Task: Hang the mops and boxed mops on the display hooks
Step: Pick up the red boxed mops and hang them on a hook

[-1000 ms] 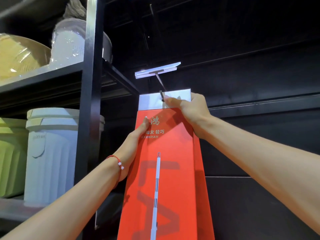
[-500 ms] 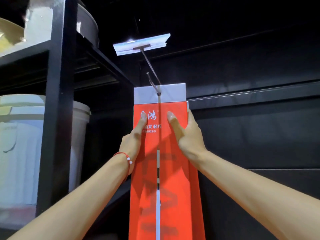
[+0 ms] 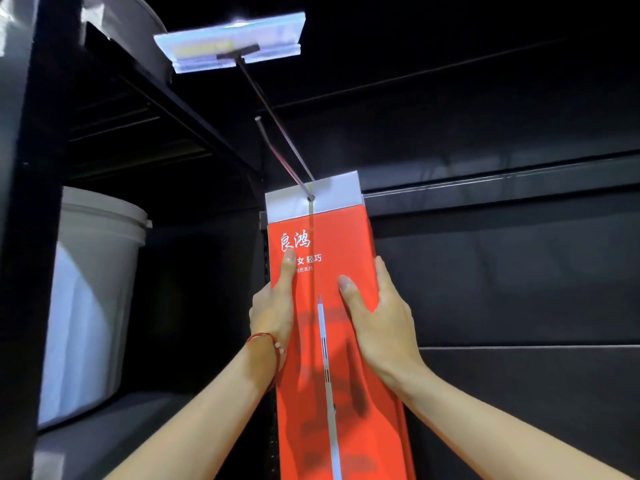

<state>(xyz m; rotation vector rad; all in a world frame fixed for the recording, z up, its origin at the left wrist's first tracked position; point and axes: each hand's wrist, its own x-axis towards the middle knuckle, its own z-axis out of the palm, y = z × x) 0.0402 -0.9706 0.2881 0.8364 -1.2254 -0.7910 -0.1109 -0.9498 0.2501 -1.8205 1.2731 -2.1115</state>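
A tall red mop box with a grey top band hangs in front of me on a long metal display hook; the hook passes through the hole in the band. A clear price-tag holder caps the hook's near end. My left hand grips the box's left edge, thumb pressed on the front. On the box's right edge sits my right hand, thumb on the front and fingers wrapped round the side. The box's lower end runs out of view.
A black shelf unit stands at the left with a white lidded bin on its shelf. Dark wall panels with horizontal rails fill the right side behind the box.
The box has slid back along the hook toward the wall. My right hand dropped from the top band to the box's right side; the left hand stays on the left edge.
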